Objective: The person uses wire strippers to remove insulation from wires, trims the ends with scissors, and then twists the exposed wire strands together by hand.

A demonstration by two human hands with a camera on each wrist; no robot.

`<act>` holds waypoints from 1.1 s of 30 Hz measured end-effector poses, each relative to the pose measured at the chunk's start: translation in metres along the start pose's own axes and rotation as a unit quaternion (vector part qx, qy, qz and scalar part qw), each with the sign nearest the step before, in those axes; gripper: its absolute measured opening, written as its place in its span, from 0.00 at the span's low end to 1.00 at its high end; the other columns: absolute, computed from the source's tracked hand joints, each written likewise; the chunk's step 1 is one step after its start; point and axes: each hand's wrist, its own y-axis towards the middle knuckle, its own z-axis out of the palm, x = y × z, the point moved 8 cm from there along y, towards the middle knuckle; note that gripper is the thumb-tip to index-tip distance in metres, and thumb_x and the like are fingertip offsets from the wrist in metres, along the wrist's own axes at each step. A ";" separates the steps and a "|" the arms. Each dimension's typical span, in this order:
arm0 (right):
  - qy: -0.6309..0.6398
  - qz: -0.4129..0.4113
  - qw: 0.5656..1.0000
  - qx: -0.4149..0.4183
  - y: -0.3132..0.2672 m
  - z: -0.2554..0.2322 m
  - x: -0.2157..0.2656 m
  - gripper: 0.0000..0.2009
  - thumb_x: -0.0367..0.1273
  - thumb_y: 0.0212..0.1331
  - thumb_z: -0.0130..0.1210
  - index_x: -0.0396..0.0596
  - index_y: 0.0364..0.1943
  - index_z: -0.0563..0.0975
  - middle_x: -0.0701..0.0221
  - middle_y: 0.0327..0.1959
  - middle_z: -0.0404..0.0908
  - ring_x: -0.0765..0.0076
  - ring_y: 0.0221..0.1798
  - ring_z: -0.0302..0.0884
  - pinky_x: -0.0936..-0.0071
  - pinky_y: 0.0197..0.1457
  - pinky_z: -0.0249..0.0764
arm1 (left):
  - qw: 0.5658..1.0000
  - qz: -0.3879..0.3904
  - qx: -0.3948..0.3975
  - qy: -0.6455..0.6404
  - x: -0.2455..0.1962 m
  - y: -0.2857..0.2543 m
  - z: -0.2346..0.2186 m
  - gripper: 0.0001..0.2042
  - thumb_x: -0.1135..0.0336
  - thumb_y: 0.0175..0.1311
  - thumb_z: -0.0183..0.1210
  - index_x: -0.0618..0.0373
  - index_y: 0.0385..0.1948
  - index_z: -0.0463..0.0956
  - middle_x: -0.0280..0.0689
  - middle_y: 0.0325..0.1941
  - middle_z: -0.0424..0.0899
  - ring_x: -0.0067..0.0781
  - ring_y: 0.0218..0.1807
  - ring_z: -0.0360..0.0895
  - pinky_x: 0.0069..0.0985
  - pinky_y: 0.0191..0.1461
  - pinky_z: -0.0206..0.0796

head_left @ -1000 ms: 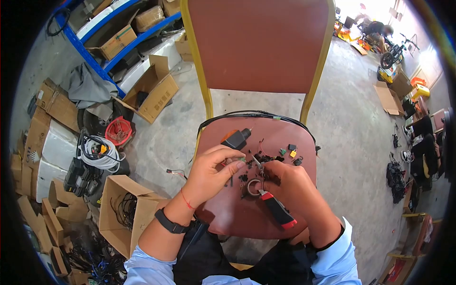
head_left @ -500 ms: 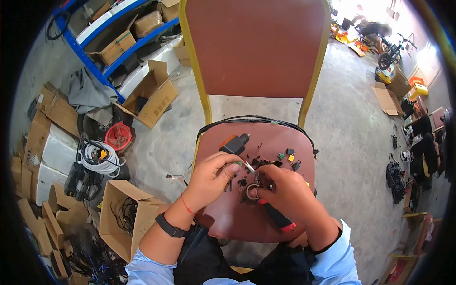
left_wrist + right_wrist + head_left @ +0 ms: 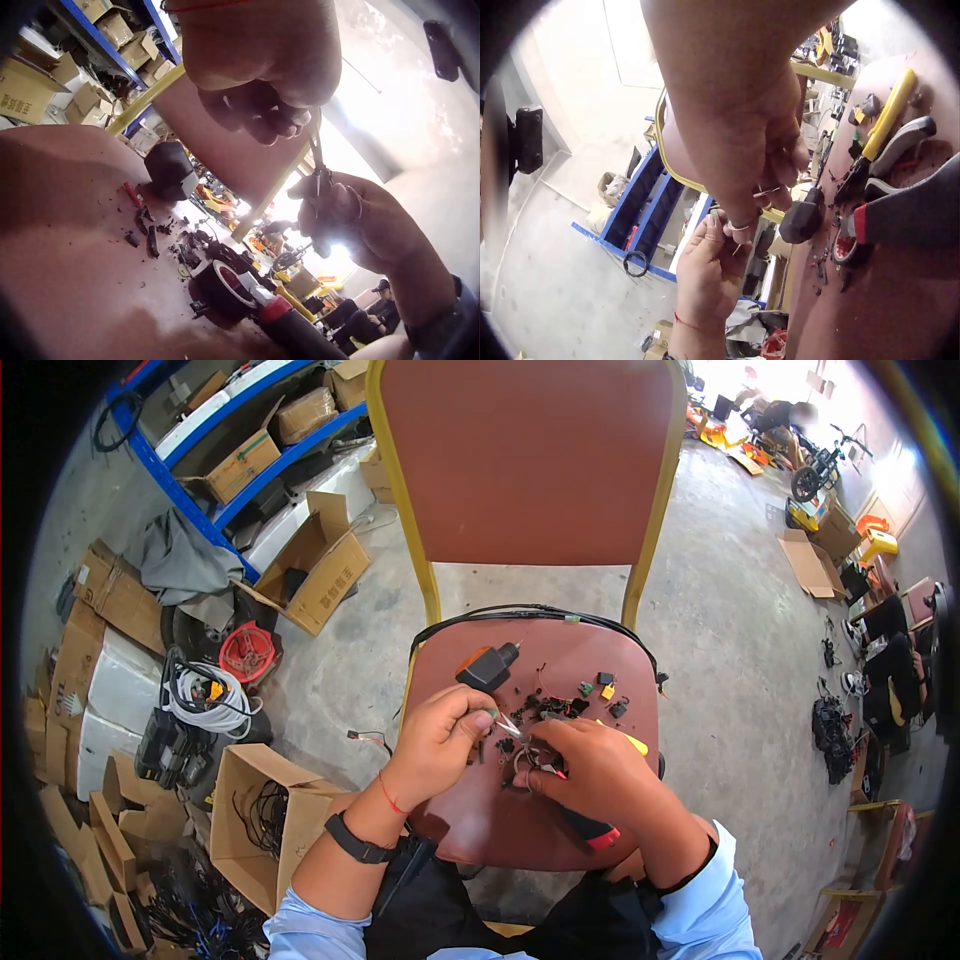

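Observation:
My left hand (image 3: 440, 735) pinches a small green piece (image 3: 491, 714) between thumb and forefinger, above the chair seat. In my right hand (image 3: 590, 760) is a pair of small metal scissors (image 3: 510, 728), their tips right at the left fingertips. The left wrist view shows the slim blades (image 3: 318, 146) pointing up toward the left hand (image 3: 262, 67); finger loops (image 3: 767, 193) appear in the right wrist view. Below the hands lie a roll of tape (image 3: 225, 289) and a tool with a black and red handle (image 3: 590, 828).
On the red seat (image 3: 470, 830) are a black and orange power tool (image 3: 488, 666), a yellow-handled tool (image 3: 892, 112), grey-handled pliers (image 3: 907, 146) and scattered black bits. Black cable (image 3: 540, 610) runs along the seat's back edge. An open carton (image 3: 265, 820) stands at the left.
The scissors have swung left, so their tips now meet the left fingertips. My right hand has shifted slightly left, while the left hand keeps its pinch. The head view has moved a little.

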 end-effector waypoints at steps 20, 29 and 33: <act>-0.008 -0.024 1.000 0.002 -0.003 -0.002 0.002 0.17 0.41 0.57 0.68 0.46 0.44 0.80 0.58 0.33 0.84 0.45 0.40 0.84 0.52 0.43 0.77 | 0.978 0.097 -0.028 0.181 -0.023 0.001 -0.005 0.02 0.75 0.60 0.64 0.58 0.32 0.82 0.36 0.32 0.84 0.40 0.39 0.79 0.33 0.53 0.66; -0.048 -0.045 0.998 0.000 -0.005 0.002 0.000 0.15 0.40 0.58 0.66 0.46 0.43 0.81 0.56 0.32 0.84 0.43 0.39 0.83 0.50 0.45 0.77 | 0.946 0.164 0.007 0.280 -0.037 0.002 0.001 0.03 0.74 0.56 0.67 0.53 0.30 0.84 0.34 0.29 0.84 0.38 0.38 0.81 0.33 0.51 0.64; -0.093 -0.035 0.995 0.009 -0.006 0.004 -0.011 0.13 0.40 0.58 0.66 0.48 0.42 0.83 0.59 0.32 0.84 0.46 0.40 0.83 0.51 0.44 0.78 | 0.950 0.143 0.023 0.277 -0.032 0.002 0.001 0.03 0.72 0.56 0.67 0.52 0.31 0.85 0.34 0.31 0.86 0.39 0.39 0.81 0.35 0.52 0.65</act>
